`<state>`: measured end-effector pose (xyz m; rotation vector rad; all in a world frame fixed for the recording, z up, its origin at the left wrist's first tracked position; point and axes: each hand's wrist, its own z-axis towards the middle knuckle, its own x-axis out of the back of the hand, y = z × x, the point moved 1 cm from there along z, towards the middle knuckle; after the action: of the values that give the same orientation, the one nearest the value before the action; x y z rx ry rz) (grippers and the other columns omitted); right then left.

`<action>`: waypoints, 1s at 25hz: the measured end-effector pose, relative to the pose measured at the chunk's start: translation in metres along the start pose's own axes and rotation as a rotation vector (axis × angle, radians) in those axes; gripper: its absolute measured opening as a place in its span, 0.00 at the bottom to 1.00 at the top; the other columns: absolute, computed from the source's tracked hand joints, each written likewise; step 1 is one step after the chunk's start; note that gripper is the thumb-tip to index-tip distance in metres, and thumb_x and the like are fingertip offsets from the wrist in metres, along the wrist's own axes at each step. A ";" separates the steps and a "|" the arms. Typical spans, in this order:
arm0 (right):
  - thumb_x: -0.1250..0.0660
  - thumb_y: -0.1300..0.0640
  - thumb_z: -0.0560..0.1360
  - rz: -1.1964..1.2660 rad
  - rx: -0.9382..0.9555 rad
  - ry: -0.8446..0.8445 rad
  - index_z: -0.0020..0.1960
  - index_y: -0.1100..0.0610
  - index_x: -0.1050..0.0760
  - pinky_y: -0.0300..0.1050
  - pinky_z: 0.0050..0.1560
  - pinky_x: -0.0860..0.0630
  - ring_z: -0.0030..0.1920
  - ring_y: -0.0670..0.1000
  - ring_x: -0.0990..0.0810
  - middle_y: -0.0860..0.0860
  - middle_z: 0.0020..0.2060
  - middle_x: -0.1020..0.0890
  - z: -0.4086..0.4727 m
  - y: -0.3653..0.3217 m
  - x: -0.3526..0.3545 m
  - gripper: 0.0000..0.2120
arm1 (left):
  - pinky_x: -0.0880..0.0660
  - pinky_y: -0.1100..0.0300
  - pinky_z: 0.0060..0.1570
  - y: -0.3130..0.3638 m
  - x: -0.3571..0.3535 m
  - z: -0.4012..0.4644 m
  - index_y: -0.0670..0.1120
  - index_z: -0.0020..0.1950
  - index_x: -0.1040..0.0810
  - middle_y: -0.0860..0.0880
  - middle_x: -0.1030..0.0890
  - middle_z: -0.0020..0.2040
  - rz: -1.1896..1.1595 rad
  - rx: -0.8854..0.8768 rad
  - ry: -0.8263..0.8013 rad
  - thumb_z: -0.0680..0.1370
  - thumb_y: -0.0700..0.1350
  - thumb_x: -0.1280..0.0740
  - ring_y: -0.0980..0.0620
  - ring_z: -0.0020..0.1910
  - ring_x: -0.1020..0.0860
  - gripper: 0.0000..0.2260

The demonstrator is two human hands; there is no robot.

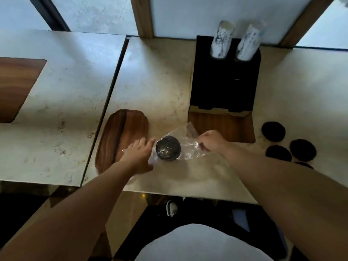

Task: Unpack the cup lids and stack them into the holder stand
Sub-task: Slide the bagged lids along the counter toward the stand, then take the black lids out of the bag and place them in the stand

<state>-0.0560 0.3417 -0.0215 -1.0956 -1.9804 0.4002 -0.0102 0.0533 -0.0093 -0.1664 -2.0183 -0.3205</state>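
Lids [168,148], a black stack still wrapped in a clear plastic bag [185,146], lie on the tabletop [165,76] just in front of the holder stand [225,80]. Left hand [138,152] pinches the bag's left end; right hand [211,141] grips its right end.

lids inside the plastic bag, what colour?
Black. The stack of lids shows dark through the clear plastic bag; the head view is the only one.

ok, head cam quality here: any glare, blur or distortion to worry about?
Head view: strong wide-angle bending at the counter edges; bright backlight from the windows washes out the top; overall soft focus; glare on the plastic bag partly hides the black lids; holder stand interior reads as near-solid black.
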 end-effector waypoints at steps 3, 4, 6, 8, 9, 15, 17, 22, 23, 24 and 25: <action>0.32 0.62 0.71 0.071 -0.070 0.053 0.32 0.59 0.20 0.45 0.34 0.26 0.29 0.51 0.22 0.53 0.27 0.18 -0.026 0.035 0.013 0.09 | 0.33 0.45 0.69 0.020 0.003 0.015 0.49 0.81 0.46 0.41 0.31 0.71 0.066 -0.127 -0.022 0.69 0.55 0.24 0.39 0.69 0.32 0.47; 0.33 0.62 0.70 0.107 -0.086 0.073 0.31 0.59 0.21 0.44 0.33 0.28 0.28 0.51 0.23 0.53 0.26 0.19 -0.033 0.045 0.017 0.10 | 0.33 0.44 0.69 0.027 0.003 0.020 0.49 0.81 0.46 0.41 0.31 0.71 0.083 -0.164 -0.027 0.69 0.55 0.24 0.39 0.69 0.32 0.47; 0.34 0.63 0.70 0.164 -0.094 0.100 0.29 0.59 0.23 0.42 0.30 0.29 0.27 0.51 0.25 0.55 0.25 0.20 -0.044 0.061 0.023 0.11 | 0.34 0.43 0.70 0.039 0.004 0.029 0.49 0.81 0.45 0.41 0.30 0.71 0.114 -0.217 -0.041 0.68 0.54 0.23 0.39 0.69 0.31 0.47; 0.35 0.65 0.70 0.198 -0.080 0.112 0.28 0.59 0.24 0.41 0.28 0.30 0.26 0.50 0.25 0.56 0.26 0.21 -0.049 0.070 0.028 0.12 | 0.34 0.42 0.70 0.047 0.005 0.040 0.50 0.81 0.45 0.41 0.31 0.71 0.139 -0.253 -0.053 0.68 0.55 0.23 0.38 0.70 0.32 0.48; 0.35 0.65 0.70 0.213 -0.085 0.122 0.29 0.59 0.24 0.40 0.27 0.30 0.26 0.50 0.25 0.56 0.26 0.21 -0.050 0.074 0.030 0.12 | 0.33 0.42 0.70 0.051 0.005 0.045 0.50 0.81 0.46 0.41 0.31 0.71 0.159 -0.270 -0.060 0.68 0.55 0.23 0.38 0.69 0.32 0.48; 0.35 0.65 0.70 0.279 -0.132 0.159 0.34 0.58 0.21 0.45 0.35 0.26 0.31 0.52 0.23 0.56 0.29 0.19 -0.040 0.096 0.041 0.08 | 0.33 0.44 0.71 0.070 0.002 0.066 0.50 0.80 0.46 0.42 0.30 0.71 0.204 -0.298 -0.061 0.67 0.56 0.22 0.39 0.69 0.31 0.48; 0.36 0.65 0.70 0.260 -0.116 0.153 0.33 0.56 0.21 0.46 0.37 0.26 0.31 0.51 0.23 0.53 0.28 0.19 -0.036 0.099 0.042 0.10 | 0.34 0.44 0.71 0.073 -0.002 0.070 0.49 0.80 0.46 0.41 0.31 0.71 0.218 -0.296 -0.067 0.67 0.55 0.22 0.39 0.69 0.31 0.49; 0.35 0.64 0.70 0.197 -0.085 0.137 0.32 0.54 0.22 0.45 0.35 0.25 0.29 0.50 0.23 0.50 0.26 0.20 -0.030 0.104 0.042 0.10 | 0.35 0.43 0.72 0.076 -0.006 0.075 0.48 0.81 0.48 0.40 0.31 0.71 0.216 -0.272 -0.081 0.66 0.56 0.21 0.38 0.70 0.32 0.52; 0.35 0.63 0.71 0.198 -0.083 0.135 0.33 0.54 0.22 0.45 0.35 0.25 0.30 0.50 0.23 0.50 0.27 0.20 -0.029 0.104 0.043 0.10 | 0.37 0.42 0.73 0.076 -0.005 0.075 0.49 0.81 0.49 0.39 0.32 0.72 0.219 -0.272 -0.092 0.65 0.58 0.21 0.37 0.70 0.33 0.54; 0.35 0.62 0.71 0.194 -0.086 0.137 0.35 0.54 0.22 0.45 0.35 0.24 0.30 0.50 0.22 0.50 0.28 0.20 -0.029 0.104 0.044 0.08 | 0.38 0.41 0.74 0.076 -0.004 0.075 0.49 0.81 0.51 0.39 0.34 0.74 0.220 -0.273 -0.105 0.64 0.60 0.21 0.36 0.72 0.34 0.56; 0.35 0.60 0.72 0.174 -0.094 0.146 0.38 0.54 0.22 0.43 0.36 0.24 0.32 0.49 0.22 0.49 0.30 0.19 -0.029 0.104 0.045 0.06 | 0.41 0.39 0.75 0.076 -0.003 0.074 0.50 0.81 0.54 0.38 0.37 0.76 0.209 -0.270 -0.118 0.62 0.63 0.20 0.35 0.74 0.37 0.59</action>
<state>0.0114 0.4348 -0.0433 -1.3247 -1.7974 0.3105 -0.0524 0.1479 -0.0315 -0.5727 -2.0450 -0.4581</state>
